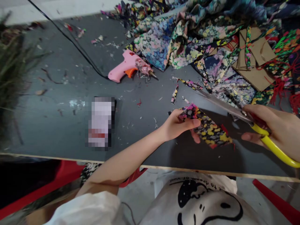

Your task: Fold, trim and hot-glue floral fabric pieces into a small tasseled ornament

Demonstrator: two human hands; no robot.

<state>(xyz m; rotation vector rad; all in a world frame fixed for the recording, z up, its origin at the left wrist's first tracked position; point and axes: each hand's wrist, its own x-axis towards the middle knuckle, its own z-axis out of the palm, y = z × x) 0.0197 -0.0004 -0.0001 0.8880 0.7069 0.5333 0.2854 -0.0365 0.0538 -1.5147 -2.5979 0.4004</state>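
My left hand pinches a small piece of floral fabric, black with yellow and pink blossoms, just above the grey table. Red bits show along the fabric's lower edge. In my right hand is a pair of scissors with yellow handles, its blades pointing left and away from me. The blades look nearly closed and pass beyond the fabric, apart from it. Thin fabric strips lie on the table near the blade tips.
A pink glue gun with a black cord lies at centre back. A phone rests on the left. Heaped floral cloth, brown cardboard pieces and red threads fill the back right. Dry grass sits at far left.
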